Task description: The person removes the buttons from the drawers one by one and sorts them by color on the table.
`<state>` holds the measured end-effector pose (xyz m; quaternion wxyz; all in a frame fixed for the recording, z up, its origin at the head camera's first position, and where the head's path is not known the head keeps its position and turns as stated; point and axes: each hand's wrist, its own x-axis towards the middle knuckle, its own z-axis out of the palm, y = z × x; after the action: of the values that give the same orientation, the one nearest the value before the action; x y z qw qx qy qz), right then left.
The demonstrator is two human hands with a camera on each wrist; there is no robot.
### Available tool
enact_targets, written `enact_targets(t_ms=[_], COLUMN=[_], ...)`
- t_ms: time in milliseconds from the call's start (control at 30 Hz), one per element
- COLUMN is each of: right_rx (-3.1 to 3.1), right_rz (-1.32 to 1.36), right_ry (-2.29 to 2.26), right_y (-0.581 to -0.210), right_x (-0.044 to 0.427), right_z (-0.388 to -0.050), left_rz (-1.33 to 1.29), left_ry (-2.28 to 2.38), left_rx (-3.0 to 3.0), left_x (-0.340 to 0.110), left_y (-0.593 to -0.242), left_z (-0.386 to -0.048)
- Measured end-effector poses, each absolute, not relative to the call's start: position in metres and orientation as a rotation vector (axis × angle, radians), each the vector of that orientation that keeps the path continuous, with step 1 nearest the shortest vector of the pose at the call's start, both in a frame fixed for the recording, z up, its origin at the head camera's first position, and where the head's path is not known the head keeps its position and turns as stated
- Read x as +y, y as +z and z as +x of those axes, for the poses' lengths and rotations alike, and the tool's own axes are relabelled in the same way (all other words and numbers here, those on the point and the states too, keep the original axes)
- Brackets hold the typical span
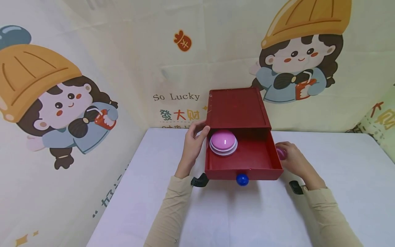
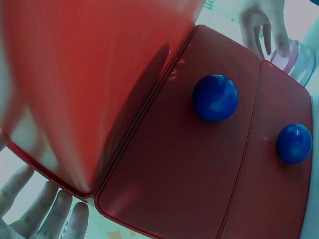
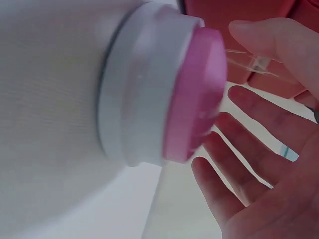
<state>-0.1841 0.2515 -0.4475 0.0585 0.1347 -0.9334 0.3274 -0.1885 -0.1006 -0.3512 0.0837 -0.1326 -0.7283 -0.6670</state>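
Note:
A red drawer cabinet [image 1: 237, 108] stands on the table, its top drawer [image 1: 256, 154] pulled out. Inside that drawer, at the back left, lies a pink push button on a white base [image 1: 223, 140]. My left hand [image 1: 195, 140] rests against the cabinet's left side, thumb near the front edge, fingers [image 2: 47, 199] fairly straight. Right of the cabinet, a second pink push button with a white base [image 3: 149, 84] is beside my right hand [image 1: 294, 159]. In the right wrist view, that hand's spread fingers [image 3: 249, 149] are close to the pink top; contact is unclear.
A blue knob [image 1: 242, 179] sticks out from the open drawer's front. Two lower drawers, each with a blue knob [image 2: 216, 98], are closed. White covering lies over the table [image 1: 154, 206]. Behind it hangs a printed cloth [image 1: 132, 68] with cartoon figures.

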Motion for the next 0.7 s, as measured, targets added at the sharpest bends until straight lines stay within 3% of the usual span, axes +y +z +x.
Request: enact_targets(t_ms=[367,700], right_rx=[-2.794,-2.779], right_rz=[0.424,0.419], right_ry=[0.937,0.887], right_y=[-0.421,-0.390], right_x=[0.247,0.239], right_z=[-0.174,-0.164], left_rz=[-0.376,-0.417], left_ry=[-2.003,-2.021], left_rx=[-2.153,-2.077], left_x=[-0.101,-0.103], left_y=[-0.347,-0.376], left_z=[-0.188,-0.211])
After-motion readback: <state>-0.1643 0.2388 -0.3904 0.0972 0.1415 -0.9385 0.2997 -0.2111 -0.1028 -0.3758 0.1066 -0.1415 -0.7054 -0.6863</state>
